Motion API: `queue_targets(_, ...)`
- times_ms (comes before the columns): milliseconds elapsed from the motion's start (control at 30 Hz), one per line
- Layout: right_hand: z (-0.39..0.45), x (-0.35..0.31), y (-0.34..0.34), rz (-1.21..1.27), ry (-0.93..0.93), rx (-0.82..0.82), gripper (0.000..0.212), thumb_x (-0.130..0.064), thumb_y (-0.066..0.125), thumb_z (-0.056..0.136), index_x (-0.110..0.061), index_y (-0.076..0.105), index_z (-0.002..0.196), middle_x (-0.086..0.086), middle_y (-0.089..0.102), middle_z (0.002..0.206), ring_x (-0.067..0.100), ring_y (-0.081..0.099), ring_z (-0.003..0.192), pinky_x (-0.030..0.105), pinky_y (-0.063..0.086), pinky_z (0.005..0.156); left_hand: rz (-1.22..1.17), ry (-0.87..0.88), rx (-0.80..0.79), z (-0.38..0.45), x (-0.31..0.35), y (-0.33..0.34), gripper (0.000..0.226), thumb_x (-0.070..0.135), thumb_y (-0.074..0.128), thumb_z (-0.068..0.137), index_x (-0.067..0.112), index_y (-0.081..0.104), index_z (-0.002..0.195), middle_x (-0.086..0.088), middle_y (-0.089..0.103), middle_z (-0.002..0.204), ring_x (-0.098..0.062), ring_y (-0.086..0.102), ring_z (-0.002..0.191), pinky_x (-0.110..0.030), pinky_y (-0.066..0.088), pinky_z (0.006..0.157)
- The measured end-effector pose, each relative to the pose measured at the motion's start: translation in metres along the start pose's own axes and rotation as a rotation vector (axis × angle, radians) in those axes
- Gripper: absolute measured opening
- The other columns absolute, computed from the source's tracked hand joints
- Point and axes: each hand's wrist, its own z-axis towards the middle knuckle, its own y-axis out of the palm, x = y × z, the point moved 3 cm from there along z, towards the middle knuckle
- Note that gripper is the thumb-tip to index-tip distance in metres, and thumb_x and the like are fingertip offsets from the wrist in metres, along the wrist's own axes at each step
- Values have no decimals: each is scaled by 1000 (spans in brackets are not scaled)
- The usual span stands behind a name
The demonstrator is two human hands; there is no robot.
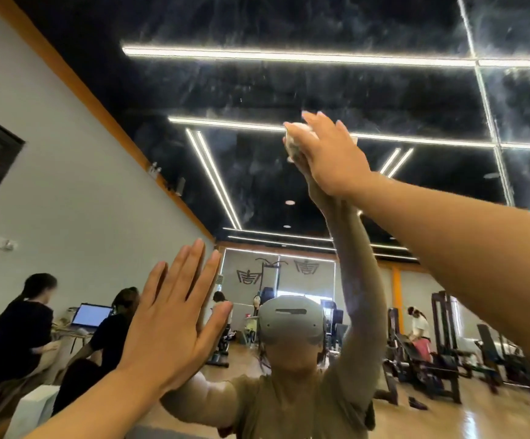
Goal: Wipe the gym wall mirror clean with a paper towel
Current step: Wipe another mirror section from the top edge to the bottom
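Right hand point(327, 153) is up high on the big smeary wall mirror point(320, 90), fingers flat, pressing a crumpled white paper towel point(290, 144) to the glass. The towel's mostly hidden under the palm, so only its left edge shows. Left hand point(175, 324) sits lower left of the towel, fingers straight, flat on the mirror, holding nothing.

Both forearms bare, no sleeves, watch or rings showing on left hand point(175, 315) or right hand point(327, 153). Right hand has pale painted nails, longish. In the mirror point(289, 90) reflection: short-sleeved olive-khaki tee point(292, 407), loose fit, sleeve ends above the elbow. Above the tee, a grey headset point(290, 321), rounded shell, dark slot across its front. Strands of dark hair hang below the headset.
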Motion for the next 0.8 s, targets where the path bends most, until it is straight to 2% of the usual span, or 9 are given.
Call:
queue_targets(67,38,13,-4,-10,201,-17,67,-3,46,98,-27,25,157,10,17,165,34,10,152,46,7,123,20,7,-3,0,0,-1,72,60,20,103,18,12,161,-6,7,168,-22,12,154,-45,14,119)
queue_targets(133,60,12,-6,-4,273,-50,69,-4,50,98,-24,21,157,9,14,166,36,6,152,47,8,123,47,29,-8,1,-3,-2,73,62,21,102,19,14,161,-6,10,168,-22,14,154,-45,15,119)
queue_targets(300,17,-34,8,29,-14,14,69,-2,55,95,-18,28,156,10,20,165,36,13,151,43,9,121,72,71,-15,2,-10,-8,72,61,24,102,20,18,161,-5,13,168,-19,11,154,-38,8,122)
queue_targets(433,-54,-77,17,152,-165,17,61,-2,55,97,-19,38,153,10,32,160,34,20,150,44,10,122,20,33,-36,-3,-9,-9,66,58,16,105,22,16,161,-3,13,168,-17,11,154,-41,12,120)
queue_targets(600,-162,-133,29,258,-347,-71,79,8,64,78,-21,43,148,8,39,157,31,24,148,47,12,122,-23,13,-73,-20,-19,-10,65,57,14,106,23,14,161,-2,11,168,-17,8,154,-38,5,122)
queue_targets(700,-209,-146,32,185,-478,-140,88,-5,74,77,-26,34,152,4,33,160,25,17,151,43,1,125,-49,33,-102,-27,-24,-13,64,54,15,106,22,13,161,-2,9,168,-16,4,155,-36,2,122)
queue_targets(800,-221,-143,27,102,-571,-196,87,-20,79,81,-29,32,153,2,32,161,24,16,150,44,5,124,-44,50,-127,-31,-28,-14,64,53,19,105,24,9,161,-2,6,169,-15,1,155,-34,-1,123)
